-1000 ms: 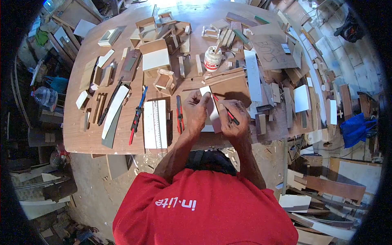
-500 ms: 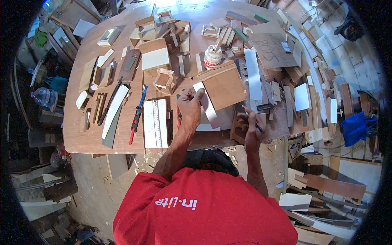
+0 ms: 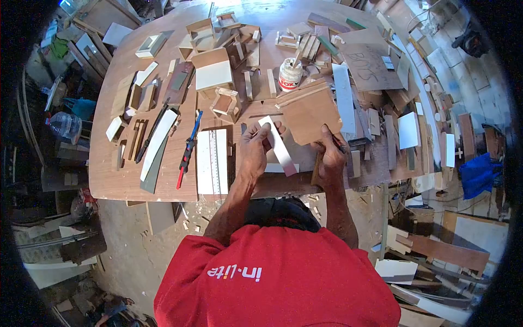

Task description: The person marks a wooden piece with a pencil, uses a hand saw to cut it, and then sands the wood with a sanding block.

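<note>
A narrow white strip [image 3: 279,143] is pinched between the thumb and fingers of my left hand [image 3: 254,148], slanting down to the right over the table's near edge. My right hand [image 3: 330,157] grips the lower right corner of a brown wooden board [image 3: 311,115], thumb on its face. A thin raised strip of wood runs along the board's upper edge. Behind the board stands an uncapped jar [image 3: 290,77] with a red-lettered label and a stick in its mouth. Left of my left hand lies a white panel with a ruler [image 3: 217,163] on it.
Small wooden box frames [image 3: 226,104] and a white-topped piece [image 3: 213,71] stand on the table [image 3: 109,182]. A blue-and-red clamp [image 3: 189,150] lies left of the ruler. Offcuts and a marked board [image 3: 370,68] crowd the right side. Wood scraps litter the floor.
The white strip has come away from the board and stays in my left hand. My right hand, earlier holding a pencil below the board, has moved up and grips the board's corner.
</note>
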The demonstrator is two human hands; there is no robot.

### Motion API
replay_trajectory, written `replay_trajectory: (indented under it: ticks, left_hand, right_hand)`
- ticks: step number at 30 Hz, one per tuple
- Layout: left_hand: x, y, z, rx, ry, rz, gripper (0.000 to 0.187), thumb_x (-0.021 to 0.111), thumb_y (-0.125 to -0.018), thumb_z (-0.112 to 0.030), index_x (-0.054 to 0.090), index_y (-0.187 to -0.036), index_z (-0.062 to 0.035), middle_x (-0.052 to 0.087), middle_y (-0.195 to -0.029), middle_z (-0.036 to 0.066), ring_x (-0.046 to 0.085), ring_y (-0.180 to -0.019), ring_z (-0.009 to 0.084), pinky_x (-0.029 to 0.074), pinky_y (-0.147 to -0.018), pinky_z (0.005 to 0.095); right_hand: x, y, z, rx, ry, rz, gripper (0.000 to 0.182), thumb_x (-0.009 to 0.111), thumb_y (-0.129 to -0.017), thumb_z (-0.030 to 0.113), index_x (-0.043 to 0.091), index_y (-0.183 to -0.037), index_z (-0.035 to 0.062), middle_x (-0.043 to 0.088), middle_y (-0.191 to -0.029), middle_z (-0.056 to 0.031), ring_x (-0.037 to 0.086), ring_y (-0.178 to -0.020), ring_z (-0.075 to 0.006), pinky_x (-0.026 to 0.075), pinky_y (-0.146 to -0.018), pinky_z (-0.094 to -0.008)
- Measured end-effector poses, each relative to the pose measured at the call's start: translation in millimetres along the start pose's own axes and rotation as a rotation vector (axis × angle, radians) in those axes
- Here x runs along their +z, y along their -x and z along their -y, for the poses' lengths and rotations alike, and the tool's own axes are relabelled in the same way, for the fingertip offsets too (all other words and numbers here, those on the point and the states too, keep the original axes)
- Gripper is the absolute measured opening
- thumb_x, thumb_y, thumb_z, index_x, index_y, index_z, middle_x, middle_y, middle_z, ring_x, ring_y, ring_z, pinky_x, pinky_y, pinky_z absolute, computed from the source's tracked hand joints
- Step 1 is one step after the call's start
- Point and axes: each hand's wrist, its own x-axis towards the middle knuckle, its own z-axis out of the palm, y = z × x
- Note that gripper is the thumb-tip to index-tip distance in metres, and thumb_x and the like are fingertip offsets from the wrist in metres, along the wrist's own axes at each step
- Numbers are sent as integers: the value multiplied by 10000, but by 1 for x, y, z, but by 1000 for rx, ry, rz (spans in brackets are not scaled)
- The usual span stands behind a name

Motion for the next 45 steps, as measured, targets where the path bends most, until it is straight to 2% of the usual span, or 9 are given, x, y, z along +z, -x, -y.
replay_trajectory:
  ticks: [14, 20, 26, 32, 34, 38, 40, 44, 45]
  left_hand:
    - [-5, 0, 10, -21, -43, -30, 149, 517, -965, -108, 607, -1024, -4, 693, -975, 138, 699, -901, 217, 579, -760, 344]
    - [1, 0, 18, -28, -49, -74, 135, 513, -967, -123, 612, -994, -35, 697, -968, 127, 684, -934, 203, 568, -758, 350]
    - [-5, -3, 35, 7, -157, -114, 129, 525, -967, -161, 615, -961, -68, 697, -1003, 101, 647, -848, 159, 538, -709, 327]
    - [-17, -4, 57, 44, -167, -143, 51, 584, -934, -122, 601, -926, -75, 663, -913, 57, 638, -813, 152, 556, -705, 330]
    - [-23, -8, 67, 43, -158, -165, 50, 610, -912, -90, 603, -959, -73, 635, -871, 40, 638, -814, 157, 564, -703, 323]
    - [-20, 0, 73, 54, -215, -269, 89, 615, -904, -82, 607, -992, -74, 634, -870, 43, 639, -806, 161, 565, -700, 323]
    - [-18, 6, 71, 125, -206, -296, 113, 613, -898, -77, 605, -1010, -66, 636, -869, 46, 640, -780, 163, 564, -685, 324]
    - [-35, 11, 74, 143, -184, -288, 106, 603, -901, -71, 602, -1005, -52, 639, -870, 56, 642, -762, 164, 565, -675, 324]
    - [-38, 13, 75, 139, -162, -309, 132, 590, -907, -73, 593, -1033, -33, 641, -891, 63, 642, -755, 163, 572, -669, 326]
  right_hand:
    - [-1, -2, 5, 110, -73, -1, 255, 652, -918, 221, 646, -1128, 76, 672, -995, -22, 650, -827, -99, 538, -621, -206]
    - [-13, -15, -8, 126, -68, -21, 262, 649, -921, 212, 635, -1145, 77, 667, -1023, -26, 641, -870, -117, 544, -674, -240]
    - [-24, -22, -7, 115, -142, 79, 333, 666, -911, 238, 604, -1197, 79, 648, -1082, -29, 634, -898, -133, 536, -719, -267]
    - [-39, -39, -18, 136, -92, 160, 397, 653, -917, 305, 583, -1227, 68, 634, -1111, -72, 631, -959, -177, 515, -837, -343]
    - [-38, -47, -23, 69, -41, 107, 425, 624, -929, 363, 621, -1178, 18, 658, -1003, -78, 637, -892, -172, 545, -699, -292]
    - [-39, -60, -16, 111, -12, 133, 434, 593, -945, 382, 634, -1156, 5, 648, -924, -58, 596, -851, -142, 503, -709, -269]
    - [-47, -78, -28, -57, 172, 210, 410, 581, -953, 367, 651, -1088, -14, 614, -837, -45, 516, -780, -123, 435, -698, -262]
    - [-46, -94, -29, -167, 246, 256, 396, 575, -952, 362, 649, -977, -27, 544, -764, -19, 412, -722, -125, 365, -663, -273]
    - [-45, -96, -26, -123, 284, 267, 372, 578, -955, 333, 650, -1023, -26, 583, -850, -17, 453, -767, -111, 386, -702, -266]
